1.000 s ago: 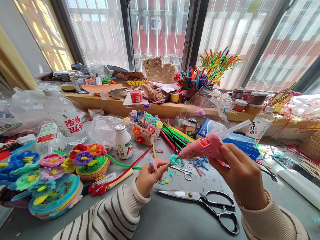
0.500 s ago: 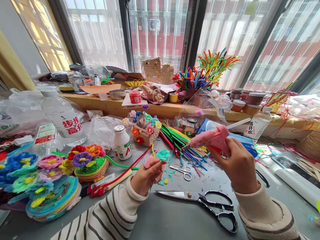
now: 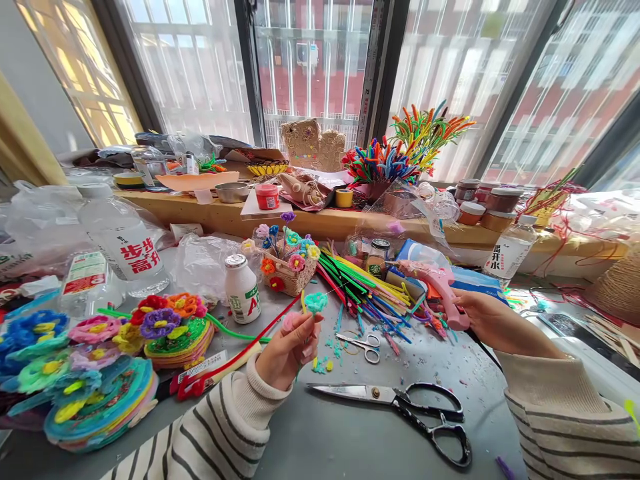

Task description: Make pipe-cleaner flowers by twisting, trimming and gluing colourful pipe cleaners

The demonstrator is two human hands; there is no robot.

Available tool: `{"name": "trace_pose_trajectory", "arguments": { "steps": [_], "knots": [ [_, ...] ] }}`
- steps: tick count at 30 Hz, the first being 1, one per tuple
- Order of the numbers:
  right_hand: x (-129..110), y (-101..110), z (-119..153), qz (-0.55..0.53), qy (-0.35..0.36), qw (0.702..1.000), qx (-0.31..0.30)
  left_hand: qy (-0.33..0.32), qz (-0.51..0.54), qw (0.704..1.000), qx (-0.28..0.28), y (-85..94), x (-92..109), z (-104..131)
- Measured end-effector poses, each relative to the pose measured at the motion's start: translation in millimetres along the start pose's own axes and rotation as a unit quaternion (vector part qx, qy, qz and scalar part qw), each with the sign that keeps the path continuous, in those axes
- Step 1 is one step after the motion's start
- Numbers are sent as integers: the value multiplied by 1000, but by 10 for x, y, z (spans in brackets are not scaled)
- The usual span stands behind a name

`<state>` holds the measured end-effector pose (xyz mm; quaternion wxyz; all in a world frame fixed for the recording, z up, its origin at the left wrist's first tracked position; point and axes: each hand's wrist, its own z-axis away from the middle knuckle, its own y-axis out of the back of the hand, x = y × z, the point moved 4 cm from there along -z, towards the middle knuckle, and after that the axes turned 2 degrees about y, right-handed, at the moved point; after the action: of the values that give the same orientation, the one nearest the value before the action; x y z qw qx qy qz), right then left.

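My left hand (image 3: 289, 348) is closed in a pinch around a small teal pipe-cleaner flower (image 3: 316, 303), with a fuzzy pink piece beside it at the fingertips. On the right, my right hand (image 3: 487, 321) grips the handle of a pink hot glue gun (image 3: 444, 285), whose nozzle points left. A fine thread runs from the flower toward the gun. Below the hands lie large black-handled scissors (image 3: 376, 393), and small white-handled scissors (image 3: 369, 348) rest between the hands.
Loose pipe cleaners (image 3: 363, 283) spread behind the hands, near a woven basket of flowers (image 3: 287, 273). A white bottle (image 3: 242, 290) stands left of it. Colourful flower pieces (image 3: 107, 393) sit at left. Paint jars (image 3: 470, 213) and craft items line the windowsill.
My right hand has moved right and a little lower with the glue gun, away from the flower. My left hand stays nearly in place, still holding the teal flower.
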<state>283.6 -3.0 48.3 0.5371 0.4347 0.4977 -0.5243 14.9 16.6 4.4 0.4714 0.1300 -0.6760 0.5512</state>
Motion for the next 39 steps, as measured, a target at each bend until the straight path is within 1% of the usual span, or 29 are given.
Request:
{"name": "trace_pose_trajectory", "arguments": {
  "steps": [1, 3, 7, 10, 17, 22, 26, 29, 33, 35, 39],
  "knots": [
    [-2, -3, 21, 1, -17, 1000, -4, -1, -1, 1000, 0, -1, 5, 1],
    [-14, -4, 57, 3, -28, 1000, -11, -6, -4, 1000, 3, -3, 11, 4],
    [-25, 1, 89, 3, -11, 1000, -25, -12, -9, 1000, 10, 4, 10, 7],
    [3, 5, 88, -9, -20, 999, -31, -14, -7, 1000, 19, 13, 8, 5],
    [70, -7, 74, -133, -42, 990, -27, -18, -4, 999, 26, 13, 11, 6],
    [104, 14, 72, -188, -20, 982, -8, -21, 2, 1000, 23, 9, 8, 11],
    [165, 101, 96, -196, -28, 980, 31, -24, -3, 999, 25, -4, 16, 14],
    [218, 207, 190, -174, -46, 981, 72, -23, -1, 999, 25, -4, 13, 15],
    [345, 423, 421, -108, -50, 980, 158, -12, -4, 1000, 19, 5, -14, 12],
    [462, 547, 542, -65, -67, 977, 192, -12, -5, 1000, 15, 3, -18, 12],
    [698, 819, 687, 45, -68, 972, 222, -8, -8, 1000, 16, -11, -13, 17]
  ]
}}
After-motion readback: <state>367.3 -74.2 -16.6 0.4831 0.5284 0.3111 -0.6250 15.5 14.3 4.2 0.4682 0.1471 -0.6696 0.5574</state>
